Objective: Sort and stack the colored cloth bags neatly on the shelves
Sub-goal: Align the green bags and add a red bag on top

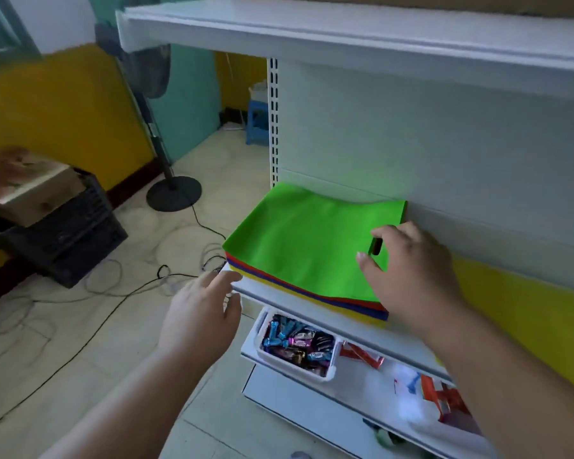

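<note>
On the shelf (315,308), right hand (411,270) fingers (367,263) spread over green bag (299,240).

Your right hand (411,270) hides the green bag's (305,246) right edge | yellow sheet (527,326) cut by frame | lower-shelf packets (444,399) blurred.

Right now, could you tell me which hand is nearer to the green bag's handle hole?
Right. The right hand rests beside the hole; the left hand hovers off the stack's front-left corner.

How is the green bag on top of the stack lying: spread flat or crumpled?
Spread flat. The green bag lies smooth across the stack, its handle cutout by the right hand, with red, blue and yellow edges showing beneath.
</note>
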Action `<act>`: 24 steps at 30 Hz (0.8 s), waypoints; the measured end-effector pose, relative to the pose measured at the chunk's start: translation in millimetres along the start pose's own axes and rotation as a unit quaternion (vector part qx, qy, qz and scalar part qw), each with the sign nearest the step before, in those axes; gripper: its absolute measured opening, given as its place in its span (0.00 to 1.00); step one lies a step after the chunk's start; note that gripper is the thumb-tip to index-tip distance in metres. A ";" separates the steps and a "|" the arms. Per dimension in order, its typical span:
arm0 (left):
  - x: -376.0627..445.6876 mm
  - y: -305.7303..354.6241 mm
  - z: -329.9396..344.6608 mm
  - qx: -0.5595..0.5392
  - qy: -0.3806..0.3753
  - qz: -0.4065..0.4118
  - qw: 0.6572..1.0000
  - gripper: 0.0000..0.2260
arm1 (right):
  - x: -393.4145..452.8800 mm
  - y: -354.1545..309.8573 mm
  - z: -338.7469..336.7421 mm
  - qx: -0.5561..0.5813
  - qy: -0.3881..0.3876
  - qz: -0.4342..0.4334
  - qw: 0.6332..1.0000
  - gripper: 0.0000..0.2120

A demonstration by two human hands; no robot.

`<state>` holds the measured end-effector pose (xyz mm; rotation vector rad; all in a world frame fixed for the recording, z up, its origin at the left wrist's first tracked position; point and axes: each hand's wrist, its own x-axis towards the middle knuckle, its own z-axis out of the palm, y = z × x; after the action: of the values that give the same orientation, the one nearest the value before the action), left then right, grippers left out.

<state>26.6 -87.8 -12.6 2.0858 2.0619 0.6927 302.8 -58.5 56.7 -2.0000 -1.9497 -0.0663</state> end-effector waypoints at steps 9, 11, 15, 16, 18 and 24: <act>99.0 -55.8 15.0 -0.011 -0.038 0.111 0.993 0.17 | -15.7 -40.8 36.5 -0.156 -0.054 0.176 0.970 0.24; 110.9 -63.7 17.7 -0.012 -0.073 0.145 0.987 0.18 | -15.2 -49.5 38.2 -0.168 -0.044 0.207 0.963 0.25; 127.1 -73.7 19.7 -0.020 -0.104 0.177 0.979 0.19 | -18.1 -65.9 44.9 -0.190 -0.075 0.230 0.952 0.25; 129.0 -77.3 18.9 -0.024 -0.100 0.186 0.977 0.18 | -21.4 -69.5 48.1 -0.191 -0.082 0.224 0.952 0.25; 133.2 -84.1 16.0 -0.049 -0.086 0.195 0.976 0.15 | -25.0 -75.6 52.5 -0.188 -0.083 0.217 0.954 0.25; 147.7 -80.7 4.6 -0.127 -0.109 0.097 0.981 0.05 | -28.2 -80.3 46.4 -0.188 -0.054 0.268 0.943 0.24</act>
<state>-50.9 61.6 -15.1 2.1238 1.5811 0.6777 213.2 -73.1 22.6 -2.7747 -1.4593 -0.2095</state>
